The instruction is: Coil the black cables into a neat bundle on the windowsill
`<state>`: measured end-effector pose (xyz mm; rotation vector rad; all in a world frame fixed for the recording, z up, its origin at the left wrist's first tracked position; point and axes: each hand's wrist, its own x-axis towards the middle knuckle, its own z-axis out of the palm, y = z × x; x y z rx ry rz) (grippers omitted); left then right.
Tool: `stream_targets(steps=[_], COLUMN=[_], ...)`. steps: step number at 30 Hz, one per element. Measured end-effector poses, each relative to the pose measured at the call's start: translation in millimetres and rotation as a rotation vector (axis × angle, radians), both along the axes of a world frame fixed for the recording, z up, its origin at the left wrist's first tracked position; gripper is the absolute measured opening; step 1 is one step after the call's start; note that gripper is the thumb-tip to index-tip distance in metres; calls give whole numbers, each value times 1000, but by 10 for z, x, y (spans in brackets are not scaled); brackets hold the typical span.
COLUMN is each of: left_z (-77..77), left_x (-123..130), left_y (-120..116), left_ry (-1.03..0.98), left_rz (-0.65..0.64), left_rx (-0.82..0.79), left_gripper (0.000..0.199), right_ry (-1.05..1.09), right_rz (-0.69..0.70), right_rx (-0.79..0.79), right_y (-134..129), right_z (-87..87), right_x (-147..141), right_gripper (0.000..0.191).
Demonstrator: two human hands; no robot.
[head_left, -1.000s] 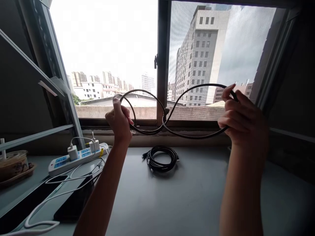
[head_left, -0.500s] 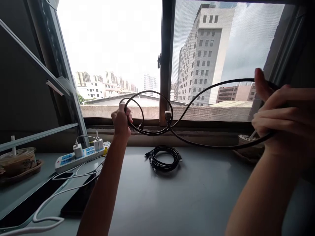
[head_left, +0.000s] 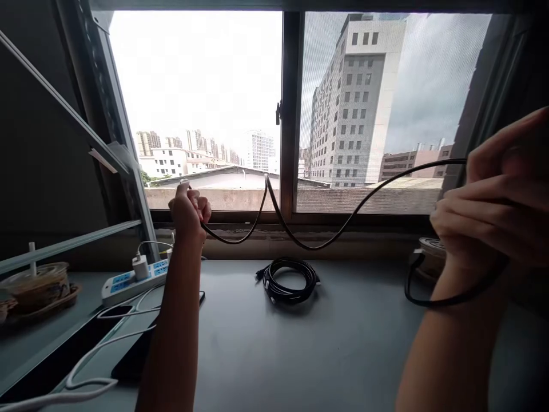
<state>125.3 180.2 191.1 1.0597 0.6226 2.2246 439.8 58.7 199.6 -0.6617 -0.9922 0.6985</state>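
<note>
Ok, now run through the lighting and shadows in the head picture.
Head view, upper left: the sky through the left window pane is blown out to white; head view, right: the right hand is partly lost in shadow; head view, middle: the held cable looks dark and backlit, and the coiled cable casts a soft shadow.

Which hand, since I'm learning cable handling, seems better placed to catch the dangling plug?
Probably the right hand: the plug hangs close to it, while the left hand, holding the cable, is much farther away.
</note>
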Motion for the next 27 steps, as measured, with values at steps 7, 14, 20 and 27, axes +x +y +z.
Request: stream_targets(steps=[7, 14, 20, 27], left_z=[31, 6, -107, -222], left_x=[343, 665, 879, 942], left_y=[-253, -527, -528, -375], left_ry=[76, 30, -17, 273], left_rz=[-194, -366, -701, -623], left_rx=[77, 11, -139, -176], left_gripper=[62, 56, 53, 57], right_ry=[-128, -675, -900, -954], right_rz=[276, 362, 658, 600], right_rx=[13, -221, -197, -86], right_y=[96, 184, 336, 341], right_z=[-86, -120, -198, -183], right_x=[-224, -643, -828, -907], right_gripper=[33, 66, 62, 31])
